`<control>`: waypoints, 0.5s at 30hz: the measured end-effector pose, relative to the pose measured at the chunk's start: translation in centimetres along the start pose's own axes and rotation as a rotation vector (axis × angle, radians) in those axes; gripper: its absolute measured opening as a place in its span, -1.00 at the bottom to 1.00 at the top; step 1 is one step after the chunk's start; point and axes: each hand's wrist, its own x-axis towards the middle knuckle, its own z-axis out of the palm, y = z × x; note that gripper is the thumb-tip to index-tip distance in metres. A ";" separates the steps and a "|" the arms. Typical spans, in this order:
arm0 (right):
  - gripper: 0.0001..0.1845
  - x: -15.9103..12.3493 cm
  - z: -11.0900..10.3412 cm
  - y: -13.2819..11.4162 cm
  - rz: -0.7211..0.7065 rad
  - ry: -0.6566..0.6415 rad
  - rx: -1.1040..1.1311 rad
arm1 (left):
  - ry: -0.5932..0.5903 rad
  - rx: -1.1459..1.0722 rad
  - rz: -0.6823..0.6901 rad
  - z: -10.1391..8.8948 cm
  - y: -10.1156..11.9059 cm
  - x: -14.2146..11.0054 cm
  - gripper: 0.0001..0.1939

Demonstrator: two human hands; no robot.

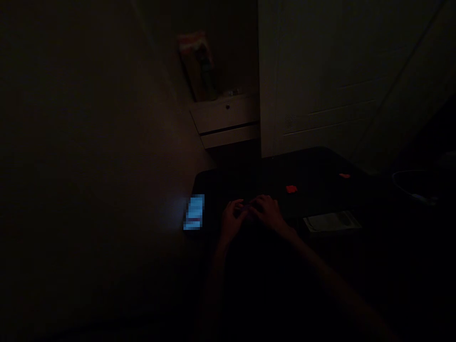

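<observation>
The tabletop [309,164] looks black, small pieces [291,189] red, screen [194,212] blue

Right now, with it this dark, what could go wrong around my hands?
Your left hand and right hand could fumble the dim thing between them, too dark to identify. The right hand might nudge the nearer red piece. The glowing screen at the left end of the table could get knocked.
</observation>
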 end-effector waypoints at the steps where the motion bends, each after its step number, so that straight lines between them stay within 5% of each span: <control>1: -0.83 0.1 0.0 0.0 0.010 -0.006 0.083 | 0.010 -0.022 -0.013 0.0 0.0 0.0 -0.56; 7: -0.71 0.2 0.4 -0.3 0.046 0.043 0.644 | -0.036 -0.189 -0.081 -0.2 0.9 0.0 -0.70; 15: -0.79 -0.4 0.7 -0.5 0.039 0.073 0.658 | -0.012 -0.236 -0.173 -0.4 1.2 0.0 -0.79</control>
